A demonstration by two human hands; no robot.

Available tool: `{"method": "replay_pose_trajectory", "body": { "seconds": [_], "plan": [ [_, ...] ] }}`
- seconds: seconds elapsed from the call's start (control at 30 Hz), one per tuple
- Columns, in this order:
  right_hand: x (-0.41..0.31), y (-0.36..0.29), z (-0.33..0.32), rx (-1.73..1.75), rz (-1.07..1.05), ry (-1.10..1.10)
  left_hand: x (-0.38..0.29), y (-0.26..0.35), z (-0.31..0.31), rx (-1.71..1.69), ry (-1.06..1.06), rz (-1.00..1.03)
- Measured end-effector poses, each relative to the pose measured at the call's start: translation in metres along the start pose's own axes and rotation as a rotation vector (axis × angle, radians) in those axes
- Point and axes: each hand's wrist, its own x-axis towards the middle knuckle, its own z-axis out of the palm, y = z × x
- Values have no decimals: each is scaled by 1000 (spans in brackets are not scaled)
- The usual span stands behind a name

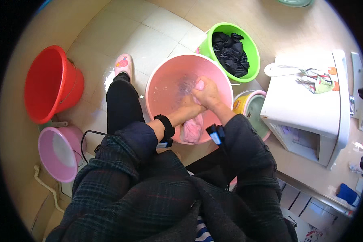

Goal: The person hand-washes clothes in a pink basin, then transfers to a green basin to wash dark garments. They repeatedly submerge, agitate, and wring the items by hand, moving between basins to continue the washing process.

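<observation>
A large pink tub point(160, 87) with a pale rim stands before me, with water in it. Over the tub I hold a wet pink cloth point(192, 130), bunched up and twisted between my hands. My right hand point(208, 92) is closed around its upper end, and a bit of the cloth bulges out above the fist. Lower and to the left, my left hand point(190, 107) grips the cloth, its fingers partly hidden. The loose end hangs towards me near the tub's near rim.
A green bucket point(254, 57) with black fabric point(231, 54) adjoins the tub at the far right. Below it sits a yellow bucket point(239, 104), beside a white cabinet point(302, 106). On the left are a red bucket point(75, 81) and a pink-purple bucket point(50, 163). My slippered foot point(123, 65) is left of the tub.
</observation>
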Motion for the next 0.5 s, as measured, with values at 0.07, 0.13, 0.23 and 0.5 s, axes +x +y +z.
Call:
{"method": "replay_pose_trajectory", "body": {
  "seconds": [0.07, 0.13, 0.23, 0.5],
  "plan": [
    [1, 2, 1, 84, 91, 22, -3, -3, -3, -90, -57, 18],
    [3, 9, -10, 206, 273, -242, -9, 4, -9, -333, -203, -98],
    [1, 17, -39, 1245, 226, -330, -23, 24, -19, -678, -469, -199],
    [-2, -15, -49, 1806, -83, -404, -35, 69, -26, -1205, -791, -488]
  ]
}}
